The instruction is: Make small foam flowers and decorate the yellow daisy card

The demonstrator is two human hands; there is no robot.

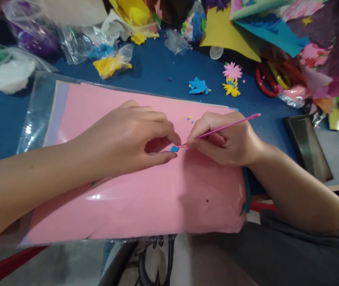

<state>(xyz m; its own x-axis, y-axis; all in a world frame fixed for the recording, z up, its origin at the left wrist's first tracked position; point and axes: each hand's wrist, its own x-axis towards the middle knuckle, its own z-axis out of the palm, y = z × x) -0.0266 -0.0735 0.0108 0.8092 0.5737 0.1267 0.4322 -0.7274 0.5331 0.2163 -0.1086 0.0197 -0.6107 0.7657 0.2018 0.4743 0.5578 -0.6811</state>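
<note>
The right hand (223,139) pinches a slim pink stick (225,131) — its tip touching a blue clay bit (174,149) — while the left hand (127,139) curls narrowly just beside it, over a pink foam sheet (133,202).

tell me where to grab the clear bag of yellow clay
The clear bag of yellow clay is probably best pinched at its loose, empty plastic end, at the upper right, coming straight down from above. It lies flat on the blue table, with the clay bunched in the lower part, and that end stands free of the clay, so it should be easy to hold.
</note>
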